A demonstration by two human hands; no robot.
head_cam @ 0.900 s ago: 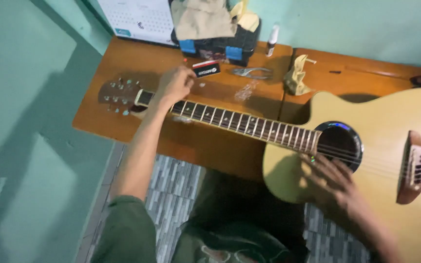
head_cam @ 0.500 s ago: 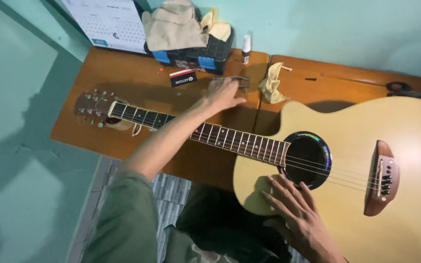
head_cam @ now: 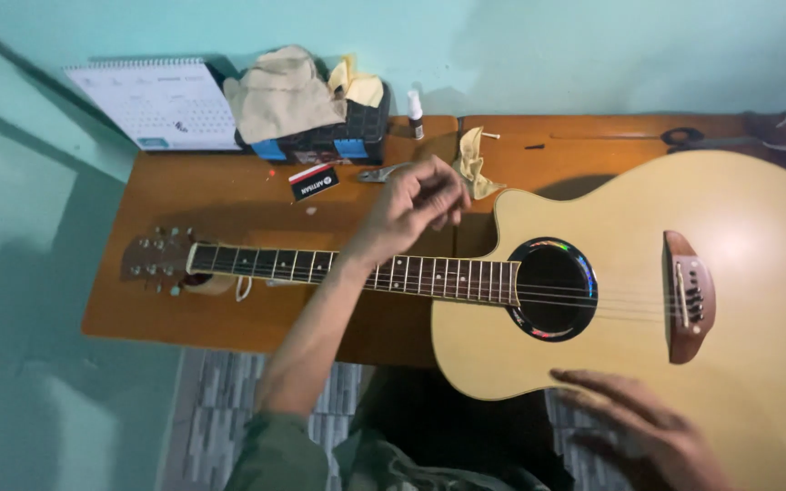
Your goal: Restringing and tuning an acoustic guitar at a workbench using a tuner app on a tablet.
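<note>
Partly blurred, the right hand [head_cam: 652, 436] lies fingers spread on the guitar [head_cam: 648, 273] body's lower edge, cut off by the frame. Left hand [head_cam: 416, 202] hovers above the guitar neck, fingers curled; whether it pinches anything, can't tell. Behind the neck on the desk [head_cam: 229, 195]: small black card [head_cam: 313, 181], crumpled cloth [head_cam: 473, 164], calendar [head_cam: 158, 103].

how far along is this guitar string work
Done: strings run from bridge over the guitar neck. In hand: left hand hovers fingers pinched above the fretboard near the pliers; right hand steadies the body. Left: cannot tell whether all strings are fitted.
</note>
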